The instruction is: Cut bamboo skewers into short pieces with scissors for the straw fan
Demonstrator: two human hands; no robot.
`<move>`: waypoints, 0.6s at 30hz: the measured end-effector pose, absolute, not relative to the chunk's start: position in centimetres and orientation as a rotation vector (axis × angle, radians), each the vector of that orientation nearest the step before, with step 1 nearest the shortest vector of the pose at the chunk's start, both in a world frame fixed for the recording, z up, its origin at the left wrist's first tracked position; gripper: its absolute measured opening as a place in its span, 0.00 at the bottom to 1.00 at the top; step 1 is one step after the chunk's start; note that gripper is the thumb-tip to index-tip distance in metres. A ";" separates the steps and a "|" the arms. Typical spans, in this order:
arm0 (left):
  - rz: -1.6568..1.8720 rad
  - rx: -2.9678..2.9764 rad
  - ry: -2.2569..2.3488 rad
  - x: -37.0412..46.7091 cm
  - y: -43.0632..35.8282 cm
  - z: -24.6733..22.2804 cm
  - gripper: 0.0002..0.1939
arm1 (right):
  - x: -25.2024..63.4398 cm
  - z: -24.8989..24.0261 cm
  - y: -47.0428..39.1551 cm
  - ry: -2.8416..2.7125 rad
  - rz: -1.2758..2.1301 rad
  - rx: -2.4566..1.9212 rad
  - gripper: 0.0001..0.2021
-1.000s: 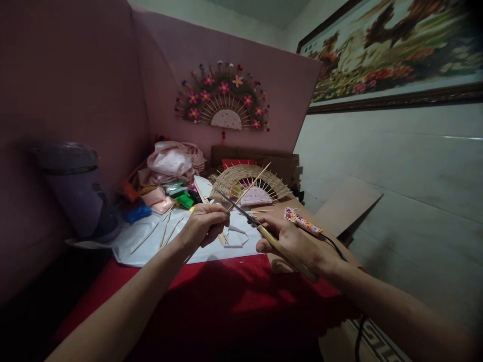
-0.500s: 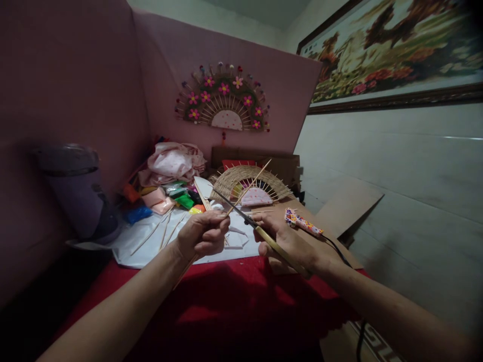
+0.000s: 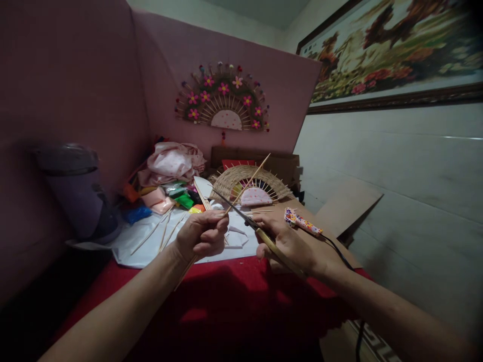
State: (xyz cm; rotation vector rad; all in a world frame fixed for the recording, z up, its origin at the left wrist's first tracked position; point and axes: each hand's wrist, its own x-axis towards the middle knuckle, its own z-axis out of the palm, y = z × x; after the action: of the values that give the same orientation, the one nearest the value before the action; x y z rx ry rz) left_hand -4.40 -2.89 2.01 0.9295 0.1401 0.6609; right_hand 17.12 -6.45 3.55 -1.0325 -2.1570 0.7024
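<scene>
My left hand [image 3: 204,235] is closed around a thin wooden stick [image 3: 253,177], which slants up to the right and also sticks out below the fist. My right hand [image 3: 285,244] grips scissors [image 3: 268,240] by their yellowish handles. The scissor blades point up to the left and cross the stick just above my left fingertips. Whether the blades touch the stick I cannot tell. Behind the hands stands a fan-shaped piece [image 3: 230,182], wrapped in straw-coloured cord with sticks poking out and a pink dotted half-circle at its base.
Loose sticks [image 3: 151,234] lie on white sheeting [image 3: 126,251] at left, near coloured packets [image 3: 184,201] and crumpled pink cloth [image 3: 175,163]. A patterned glue gun [image 3: 303,221] with a cord rests at right on cardboard. A purple tumbler [image 3: 81,201] stands far left. A decorated fan [image 3: 223,98] hangs behind.
The stick's upper end has risen slightly in my left hand. Both hands otherwise stay almost where they were, with the scissors still across the stick.
</scene>
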 end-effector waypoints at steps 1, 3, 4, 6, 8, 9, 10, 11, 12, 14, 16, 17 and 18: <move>0.655 0.931 0.134 -4.4 -2.9 2.0 0.14 | 17.1 3.7 -6.4 -2.148 0.697 -1.043 0.23; 0.644 0.930 0.123 -4.3 -3.0 2.0 0.14 | 17.1 3.9 -6.4 -2.139 0.710 -1.065 0.23; 0.639 0.926 0.121 -4.3 -3.0 2.0 0.14 | 17.1 4.0 -6.3 -2.147 0.717 -1.065 0.24; 0.622 0.915 0.118 -4.3 -3.1 2.0 0.14 | 17.1 3.9 -6.2 -2.161 0.709 -1.032 0.24; 0.611 0.910 0.121 -4.3 -3.1 2.1 0.14 | 17.2 3.7 -6.0 -2.162 0.701 -0.974 0.24; 0.609 0.911 0.124 -4.3 -3.1 2.1 0.14 | 17.2 3.5 -6.0 -2.158 0.706 -0.950 0.25; 0.608 0.913 0.126 -4.3 -3.1 2.1 0.13 | 17.2 3.3 -6.0 -2.153 0.713 -0.938 0.25; 0.606 0.916 0.129 -4.3 -3.2 2.1 0.13 | 17.2 3.2 -6.0 -2.150 0.724 -0.941 0.24; 0.602 0.919 0.130 -4.4 -3.2 2.1 0.13 | 17.2 3.1 -6.0 -2.148 0.732 -0.954 0.23; 0.588 0.922 0.126 -4.4 -3.2 2.1 0.12 | 17.1 3.0 -6.1 -2.145 0.734 -0.990 0.21; 0.581 0.922 0.122 -4.4 -3.2 2.1 0.12 | 17.1 3.0 -6.3 -2.142 0.730 -1.012 0.20; 0.579 0.922 0.120 -4.4 -3.2 2.1 0.12 | 17.1 3.0 -6.4 -2.142 0.729 -1.015 0.20; 0.578 0.922 0.116 -4.3 -3.2 2.1 0.12 | 17.1 3.1 -6.4 -2.143 0.733 -1.020 0.19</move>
State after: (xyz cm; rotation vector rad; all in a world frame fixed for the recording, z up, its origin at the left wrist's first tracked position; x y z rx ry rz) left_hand -4.35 -3.22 2.08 0.9216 0.1156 0.5784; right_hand 17.14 -6.44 3.05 -1.0202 -2.1429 0.7327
